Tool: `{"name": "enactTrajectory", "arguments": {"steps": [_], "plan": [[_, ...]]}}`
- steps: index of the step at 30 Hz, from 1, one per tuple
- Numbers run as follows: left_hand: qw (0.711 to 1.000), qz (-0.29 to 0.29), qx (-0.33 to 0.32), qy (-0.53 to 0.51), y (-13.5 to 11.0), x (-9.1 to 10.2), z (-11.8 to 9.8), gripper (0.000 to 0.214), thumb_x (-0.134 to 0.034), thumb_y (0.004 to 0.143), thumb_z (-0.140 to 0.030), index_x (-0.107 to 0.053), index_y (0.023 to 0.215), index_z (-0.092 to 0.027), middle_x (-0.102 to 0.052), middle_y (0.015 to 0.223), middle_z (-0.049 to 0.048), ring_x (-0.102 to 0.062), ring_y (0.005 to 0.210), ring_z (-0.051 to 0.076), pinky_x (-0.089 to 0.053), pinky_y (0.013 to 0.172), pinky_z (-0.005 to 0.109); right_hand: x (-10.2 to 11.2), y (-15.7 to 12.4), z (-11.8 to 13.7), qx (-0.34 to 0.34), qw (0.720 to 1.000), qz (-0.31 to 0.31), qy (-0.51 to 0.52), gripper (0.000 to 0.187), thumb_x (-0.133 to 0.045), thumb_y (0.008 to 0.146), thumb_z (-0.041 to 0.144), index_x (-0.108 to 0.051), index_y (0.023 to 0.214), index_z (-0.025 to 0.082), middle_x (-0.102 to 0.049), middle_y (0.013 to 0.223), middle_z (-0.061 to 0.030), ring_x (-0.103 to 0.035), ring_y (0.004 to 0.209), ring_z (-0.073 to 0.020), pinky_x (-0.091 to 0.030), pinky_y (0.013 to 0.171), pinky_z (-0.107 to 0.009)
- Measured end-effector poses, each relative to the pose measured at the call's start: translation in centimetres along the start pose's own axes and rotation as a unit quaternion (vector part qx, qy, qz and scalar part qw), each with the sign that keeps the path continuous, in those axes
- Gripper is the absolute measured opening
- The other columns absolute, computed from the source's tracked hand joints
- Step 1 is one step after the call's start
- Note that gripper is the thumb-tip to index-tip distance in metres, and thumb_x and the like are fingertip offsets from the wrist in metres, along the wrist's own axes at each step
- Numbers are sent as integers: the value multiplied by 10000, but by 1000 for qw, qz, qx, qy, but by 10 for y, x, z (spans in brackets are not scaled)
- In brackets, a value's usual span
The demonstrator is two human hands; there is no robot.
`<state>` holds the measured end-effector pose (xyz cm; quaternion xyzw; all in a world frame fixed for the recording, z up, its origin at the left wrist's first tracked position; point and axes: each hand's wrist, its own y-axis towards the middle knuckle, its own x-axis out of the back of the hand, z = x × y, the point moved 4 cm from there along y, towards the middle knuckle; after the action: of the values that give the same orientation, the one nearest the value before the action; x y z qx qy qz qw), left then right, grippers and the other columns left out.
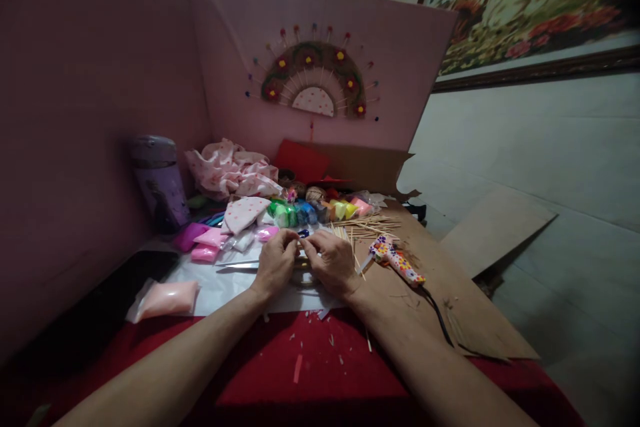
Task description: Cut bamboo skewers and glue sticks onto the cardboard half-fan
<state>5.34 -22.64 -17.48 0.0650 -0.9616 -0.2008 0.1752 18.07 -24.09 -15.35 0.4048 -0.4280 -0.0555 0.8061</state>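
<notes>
My left hand [277, 257] and my right hand [331, 259] are close together over the white sheet [220, 287], thumbs and fingers pinched. Whatever is between the fingertips is too small and hidden to name. A small dark blue piece [303, 233] shows just beyond the fingertips; whether it is held or lies behind them I cannot tell. Beneath my hands lies a pair of scissors [237, 266], its blades pointing left and its handles partly covered. Thin wooden sticks [373, 225] are spread beyond and to the right of my right hand.
A flower-patterned glue gun [397, 261] with a black cord rests on cardboard [450, 320] at right. Bags of coloured clay [295, 213], a purple tumbler [161, 183] and dotted cloth [233, 170] stand behind. A decorated half-round fan [313, 73] is on the pink panel.
</notes>
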Motion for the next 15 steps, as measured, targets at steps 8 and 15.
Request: {"name": "enactTrajectory", "arguments": {"steps": [8, 15], "plan": [[987, 28, -76, 138, 0, 4, -13, 78, -548, 753, -199, -622, 741, -178, -648, 777, 36, -549, 788, 183, -405, 745, 311, 9, 0, -14, -113, 971, -123, 172, 406, -419, 922, 417, -633, 669, 181, -612, 621, -20, -548, 604, -127, -371, 579, -228], [939, 151, -115, 286, -9, -5, -9, 195, -598, 694, -143, -676, 859, -212, -672, 895, 60, -499, 924, 245, -378, 804, 374, 4, 0, -11, -99, 986, -76, 111, 411, -434, 913, 397, -601, 606, 182, -592, 592, -11, -515, 569, -117, -337, 552, -222]]}}
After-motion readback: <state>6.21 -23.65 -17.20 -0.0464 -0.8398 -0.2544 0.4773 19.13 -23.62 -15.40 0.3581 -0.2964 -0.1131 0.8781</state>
